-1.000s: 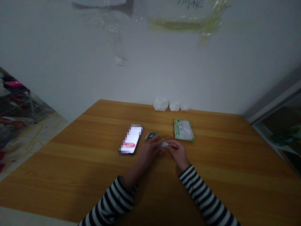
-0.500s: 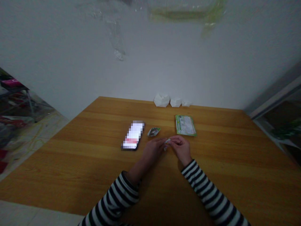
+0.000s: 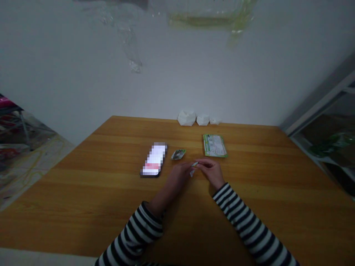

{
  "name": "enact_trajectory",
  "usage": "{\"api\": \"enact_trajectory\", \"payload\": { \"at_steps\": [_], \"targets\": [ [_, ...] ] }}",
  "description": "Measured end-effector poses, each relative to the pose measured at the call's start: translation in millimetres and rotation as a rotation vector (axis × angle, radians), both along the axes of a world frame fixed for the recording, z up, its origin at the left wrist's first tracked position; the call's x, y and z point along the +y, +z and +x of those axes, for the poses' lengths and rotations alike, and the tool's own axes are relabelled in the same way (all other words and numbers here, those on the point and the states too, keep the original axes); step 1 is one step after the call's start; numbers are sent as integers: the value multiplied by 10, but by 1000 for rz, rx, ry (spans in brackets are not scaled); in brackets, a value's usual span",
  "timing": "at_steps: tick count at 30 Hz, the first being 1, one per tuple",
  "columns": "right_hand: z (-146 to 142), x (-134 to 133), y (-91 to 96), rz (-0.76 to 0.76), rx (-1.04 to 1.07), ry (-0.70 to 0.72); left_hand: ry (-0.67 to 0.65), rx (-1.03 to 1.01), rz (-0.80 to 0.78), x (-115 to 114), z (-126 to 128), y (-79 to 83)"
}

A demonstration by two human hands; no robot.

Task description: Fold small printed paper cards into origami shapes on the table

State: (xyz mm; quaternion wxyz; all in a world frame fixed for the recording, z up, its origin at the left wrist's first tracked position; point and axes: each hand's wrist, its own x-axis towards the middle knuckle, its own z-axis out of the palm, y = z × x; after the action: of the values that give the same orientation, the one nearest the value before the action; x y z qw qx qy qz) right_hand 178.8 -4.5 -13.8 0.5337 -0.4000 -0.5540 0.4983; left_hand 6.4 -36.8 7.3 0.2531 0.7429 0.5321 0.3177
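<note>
Over the middle of the wooden table, my left hand [image 3: 179, 176] and my right hand [image 3: 212, 171] meet with fingertips pinched together. Between them is a small pale piece of paper or wrapper [image 3: 192, 172], partly covered by the fingers, so its exact kind is unclear. Just beyond my left hand lies a small opened-looking packet [image 3: 178, 154], dark and silvery with a green edge. A green and white printed pouch [image 3: 215, 145] rests flat beyond my right hand. Left of my hands is a smartphone [image 3: 154, 160] with its screen lit and blurred.
Several white crumpled paper pieces [image 3: 186, 118] stand along the back edge of the wooden table [image 3: 97, 177], against the grey wall [image 3: 172, 74]. At the right is a shelf or frame [image 3: 310, 114] with something green in it. Clutter and a metal stand fill the far left.
The view has shifted slightly, moving the tabletop things a little left. My hands keep their pinch on the small pale piece, whose lower corner now shows more clearly.
</note>
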Motion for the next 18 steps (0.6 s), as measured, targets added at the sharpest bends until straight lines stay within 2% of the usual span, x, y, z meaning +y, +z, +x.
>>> {"api": "enact_trajectory", "payload": {
  "at_steps": [4, 9, 14, 18],
  "targets": [
    [-15, 27, -56, -94, 19, 14, -44, -81, -50, -15, 30, 9],
    [14, 61, -76, -96, -4, -8, -103, -141, -112, -31, 42, 18],
    [64, 63, -21, 37, -116, -23, -72, -130, -170, -34, 14, 24],
    [74, 38, -9, 99, -199, 58, -53, -136, -216, -26, -3, 37]
  ]
}}
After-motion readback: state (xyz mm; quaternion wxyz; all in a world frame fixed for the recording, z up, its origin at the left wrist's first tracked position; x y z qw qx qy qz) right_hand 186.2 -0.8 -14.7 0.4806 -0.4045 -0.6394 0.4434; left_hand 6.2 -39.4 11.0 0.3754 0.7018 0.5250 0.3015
